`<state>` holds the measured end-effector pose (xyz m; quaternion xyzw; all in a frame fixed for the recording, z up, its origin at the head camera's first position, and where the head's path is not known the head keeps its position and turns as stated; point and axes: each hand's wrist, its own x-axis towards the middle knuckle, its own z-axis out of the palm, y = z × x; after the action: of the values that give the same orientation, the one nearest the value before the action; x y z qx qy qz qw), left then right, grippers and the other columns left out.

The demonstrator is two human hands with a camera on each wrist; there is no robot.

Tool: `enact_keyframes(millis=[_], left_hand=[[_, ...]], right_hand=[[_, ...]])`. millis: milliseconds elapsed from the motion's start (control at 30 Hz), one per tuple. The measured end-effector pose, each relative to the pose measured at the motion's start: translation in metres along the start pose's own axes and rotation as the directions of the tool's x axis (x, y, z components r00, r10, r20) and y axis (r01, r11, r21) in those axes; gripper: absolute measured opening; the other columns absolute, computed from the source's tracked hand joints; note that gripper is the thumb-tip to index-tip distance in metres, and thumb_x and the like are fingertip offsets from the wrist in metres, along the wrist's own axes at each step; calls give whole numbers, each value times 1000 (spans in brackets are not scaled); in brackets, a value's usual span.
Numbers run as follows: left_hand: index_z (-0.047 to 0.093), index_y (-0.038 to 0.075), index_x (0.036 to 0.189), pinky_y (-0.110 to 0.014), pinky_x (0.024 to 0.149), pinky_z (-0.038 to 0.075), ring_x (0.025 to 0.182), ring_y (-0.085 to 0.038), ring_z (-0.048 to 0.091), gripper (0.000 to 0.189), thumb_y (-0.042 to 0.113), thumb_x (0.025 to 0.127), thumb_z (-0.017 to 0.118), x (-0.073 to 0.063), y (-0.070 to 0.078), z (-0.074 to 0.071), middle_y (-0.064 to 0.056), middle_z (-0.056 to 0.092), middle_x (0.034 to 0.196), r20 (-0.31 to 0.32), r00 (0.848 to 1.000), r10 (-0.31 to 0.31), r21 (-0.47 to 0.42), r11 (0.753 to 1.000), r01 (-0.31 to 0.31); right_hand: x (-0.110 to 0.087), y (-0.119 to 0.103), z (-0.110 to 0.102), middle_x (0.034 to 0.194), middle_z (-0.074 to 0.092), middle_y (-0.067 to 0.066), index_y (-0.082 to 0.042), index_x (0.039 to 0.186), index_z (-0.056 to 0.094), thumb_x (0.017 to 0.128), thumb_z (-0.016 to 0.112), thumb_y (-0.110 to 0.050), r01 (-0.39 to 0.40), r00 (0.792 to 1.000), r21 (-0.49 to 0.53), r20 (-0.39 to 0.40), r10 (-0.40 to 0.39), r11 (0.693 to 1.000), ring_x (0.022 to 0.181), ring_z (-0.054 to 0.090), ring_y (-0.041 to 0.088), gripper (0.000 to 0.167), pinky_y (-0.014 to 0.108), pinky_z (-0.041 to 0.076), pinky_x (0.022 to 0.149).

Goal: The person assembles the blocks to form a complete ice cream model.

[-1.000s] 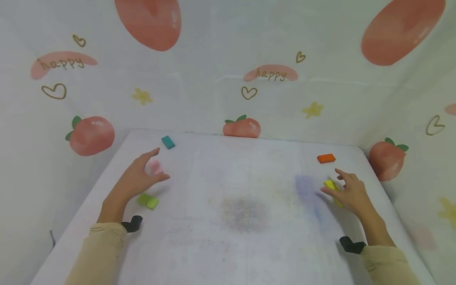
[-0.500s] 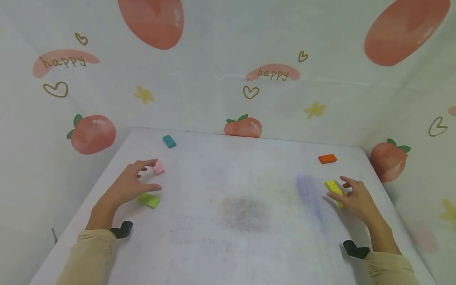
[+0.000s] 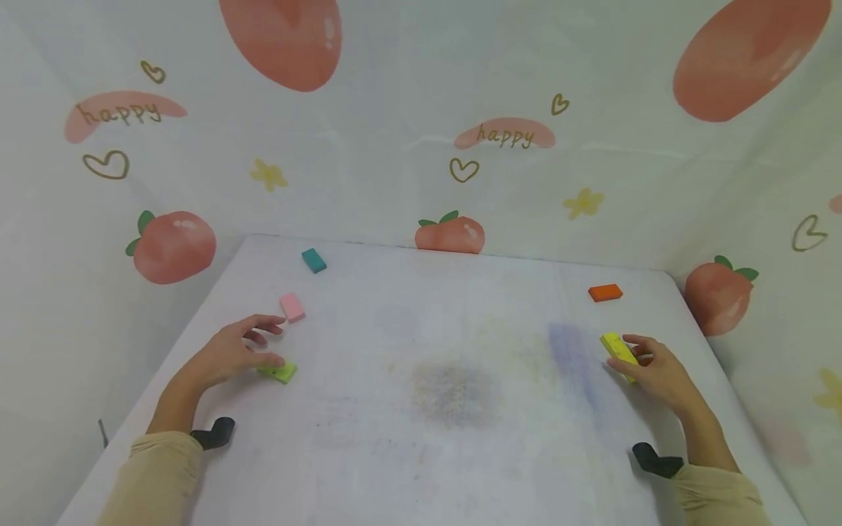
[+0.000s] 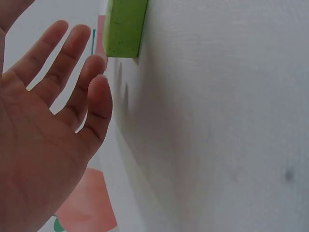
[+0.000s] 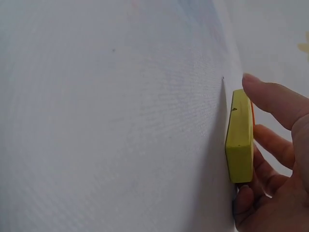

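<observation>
In the head view, my left hand (image 3: 230, 352) is over the lime green block (image 3: 284, 373), its thumb covering part of the block and its fingers spread. The left wrist view shows this green block (image 4: 125, 29) beyond relaxed fingers, with nothing held. A pink block (image 3: 292, 307) lies just past those fingertips. On the right, my right hand (image 3: 661, 374) is around a yellow block (image 3: 615, 346) lying on the table. Its thumb and fingers stand on either side of the yellow block (image 5: 240, 140) in the right wrist view; a firm grip does not show.
A teal block (image 3: 314, 261) lies at the back left of the white table (image 3: 421, 314). Beyond the right hand is an orange block (image 3: 605, 293). A fruit-patterned curtain (image 3: 395, 146) rises behind the table and along its sides.
My left hand has come back from beside the pink block to the green block, uncovering the pink one. The right hand has lowered around the yellow block, its thumb and fingers nearer together.
</observation>
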<state>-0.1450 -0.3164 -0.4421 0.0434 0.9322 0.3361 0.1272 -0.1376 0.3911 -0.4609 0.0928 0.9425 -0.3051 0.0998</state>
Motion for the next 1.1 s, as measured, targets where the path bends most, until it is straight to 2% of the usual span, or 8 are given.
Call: enact_keyframes(millis=[100,233,333,567,800,1100], left_hand=[[52,17,145,-32,86,46,113,-24,57,81,47,78,86,-2,-3,-1,-7,65,133,7,1000,6,-10,1000,-6],[54,19,144,-28,85,45,109,-19,58,82,49,76,87,-5,-6,-1,-4,67,131,20,1000,-1,3,1000,1],[55,20,143,-29,85,45,108,-20,58,81,49,75,88,-7,-7,-1,-3,67,130,32,999,-10,18,1000,9],[57,18,141,-30,83,46,107,-21,57,76,45,76,88,-7,-7,-2,-4,68,128,66,998,-16,33,999,14],[62,15,136,-24,72,43,94,-17,53,68,37,77,89,-5,-8,3,-3,68,114,73,997,1,19,1000,-3],[70,16,122,-24,69,41,85,-16,51,54,38,77,89,2,-5,9,-2,67,105,56,998,5,43,999,-7]], right_hand=[[1,0,1,134,44,33,6,151,35,94,69,-52,-4,1000,5,-3,4,1000,116,46,44,89,42,46,85],[1,2,1,136,44,33,5,151,36,94,68,-52,-18,1000,11,-3,18,1000,117,46,45,86,45,45,87],[1,4,1,136,45,33,5,150,37,95,67,-51,-32,999,15,-2,32,999,116,46,44,84,44,45,85],[0,7,1,132,49,30,4,148,41,96,66,-48,-34,999,17,-11,34,999,111,48,39,78,33,42,78],[-1,4,-2,139,46,34,4,148,41,96,66,-48,-35,999,-8,8,35,999,119,48,47,78,50,48,88],[-1,2,-4,135,49,36,6,146,44,95,69,-43,-38,999,-54,-15,37,998,118,51,49,74,54,51,88]])
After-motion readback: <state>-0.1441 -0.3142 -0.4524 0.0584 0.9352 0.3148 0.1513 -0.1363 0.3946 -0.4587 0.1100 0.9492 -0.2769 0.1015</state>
